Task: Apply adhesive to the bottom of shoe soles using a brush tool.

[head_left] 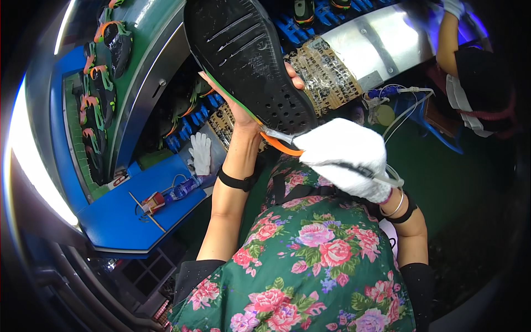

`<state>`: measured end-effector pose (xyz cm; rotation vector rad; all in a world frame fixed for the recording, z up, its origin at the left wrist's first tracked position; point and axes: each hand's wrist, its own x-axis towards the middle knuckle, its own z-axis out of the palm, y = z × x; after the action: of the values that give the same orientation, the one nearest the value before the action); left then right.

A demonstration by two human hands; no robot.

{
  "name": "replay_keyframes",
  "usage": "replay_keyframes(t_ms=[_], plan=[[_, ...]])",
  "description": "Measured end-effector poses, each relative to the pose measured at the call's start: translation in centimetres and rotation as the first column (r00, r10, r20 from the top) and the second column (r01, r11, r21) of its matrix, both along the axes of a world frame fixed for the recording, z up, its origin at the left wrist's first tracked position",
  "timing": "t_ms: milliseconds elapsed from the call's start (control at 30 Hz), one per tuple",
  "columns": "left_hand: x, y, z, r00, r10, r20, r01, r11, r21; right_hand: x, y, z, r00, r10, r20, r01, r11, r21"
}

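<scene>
A large black shoe sole is held up in front of me, its grooved face with small holes toward me. My bare left hand supports it from behind, and its fingertips curl round the right edge. A green and orange edging shows along the sole's left side, with an orange band curving at the lower end. My right hand, in a white glove, is closed round a slim brush-like tool. The tool's pale tip touches or nearly touches the edge by the orange band. A clear tube runs along the glove.
On the left, a blue table carries a white glove and a purple bottle. Several sandals stand on a green conveyor. A taped cardboard piece lies behind the sole. Another person works at the right.
</scene>
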<state>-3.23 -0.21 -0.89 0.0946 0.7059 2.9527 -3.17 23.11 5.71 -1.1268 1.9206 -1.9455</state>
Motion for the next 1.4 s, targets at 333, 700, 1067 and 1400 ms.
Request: replay_keyframes(t_ms=[333,700,1067,1400], plan=[[-0.9,-1.0,-0.3,0.996,-0.054,-0.073,0.048,0.995,-0.085,0.1,0.4,0.1,1.0,-0.028,-0.014,0.029,0.999,0.04],[-2.1,-1.3,-0.1,0.994,-0.053,-0.099,0.045,0.995,-0.083,0.3,1.3,0.6,0.993,0.005,-0.115,0.008,0.994,0.11],[-3.4,-0.8,-0.7,0.975,-0.095,-0.202,0.074,0.991,-0.109,0.9,0.4,1.8,0.982,-0.149,-0.114,0.155,0.987,0.046],[-2.9,-0.2,0.3,0.992,-0.039,-0.116,0.01,0.971,-0.237,1.0,1.5,-0.7,0.973,-0.22,-0.07,0.227,0.966,0.122]])
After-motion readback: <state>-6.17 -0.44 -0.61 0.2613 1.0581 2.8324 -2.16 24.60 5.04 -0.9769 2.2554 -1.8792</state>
